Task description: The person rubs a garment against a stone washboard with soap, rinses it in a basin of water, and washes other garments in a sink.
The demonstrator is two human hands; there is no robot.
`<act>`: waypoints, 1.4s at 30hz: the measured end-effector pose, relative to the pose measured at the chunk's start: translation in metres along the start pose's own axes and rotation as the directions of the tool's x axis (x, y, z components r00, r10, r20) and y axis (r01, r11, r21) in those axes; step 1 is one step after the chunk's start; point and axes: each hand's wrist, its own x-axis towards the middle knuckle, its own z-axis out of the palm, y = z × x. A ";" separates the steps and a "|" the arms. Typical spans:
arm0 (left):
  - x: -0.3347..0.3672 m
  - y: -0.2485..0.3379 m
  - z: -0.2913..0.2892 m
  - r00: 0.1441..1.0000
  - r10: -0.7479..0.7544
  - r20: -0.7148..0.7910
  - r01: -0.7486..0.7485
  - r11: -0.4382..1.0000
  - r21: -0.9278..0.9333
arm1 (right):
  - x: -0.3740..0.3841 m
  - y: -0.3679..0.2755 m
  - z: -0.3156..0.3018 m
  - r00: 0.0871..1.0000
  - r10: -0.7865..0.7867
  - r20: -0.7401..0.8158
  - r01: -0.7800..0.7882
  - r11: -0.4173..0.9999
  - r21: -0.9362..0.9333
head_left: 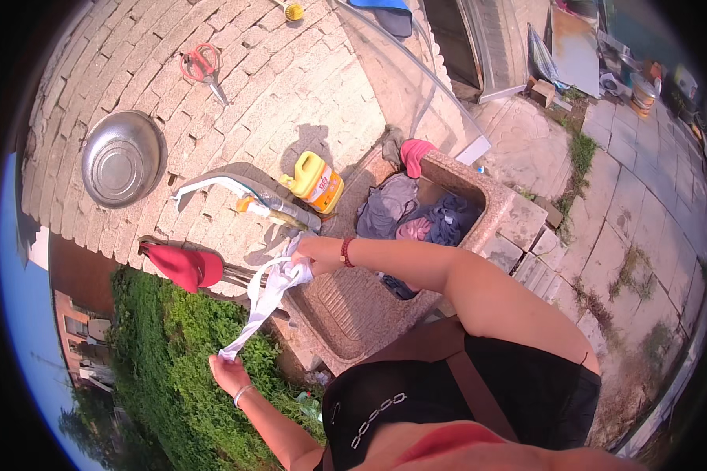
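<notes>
Pinching white cloth point(267, 304) by its lower-left end with left hand point(230, 376), clutching its bunched upper end in right hand point(314, 253) near frame centre; stretched diagonally between.

Stretched leftward across the front of the torso with the right arm point(397, 261) — bare, bent at the elbow point(462, 279), forearm nearly level in view, ending in the right hand point(314, 255), closed in a firm grip with fingertips hidden. Slanted forward and left from the lower edge with the left forearm point(279, 428), through a raised left wrist point(244, 396) to the left hand point(229, 377), nearer the lower edge — thumb and fingers drawn together in a pinch, well apart from the right.
</notes>
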 end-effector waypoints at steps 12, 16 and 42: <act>-0.076 -0.222 0.084 0.804 -0.449 0.389 -0.474 -0.090 0.876 | -0.246 0.101 -0.016 0.730 0.563 0.386 -0.423 0.817 -0.392; -0.025 -0.145 0.171 0.918 -0.244 0.312 -0.386 -0.374 0.843 | -0.334 0.111 -0.033 0.601 0.757 0.258 -0.592 0.638 -0.492; -0.092 -0.184 0.178 0.793 -0.552 -0.258 -0.284 -0.709 0.645 | -0.387 0.090 -0.046 0.734 0.675 0.075 -0.586 0.685 -0.432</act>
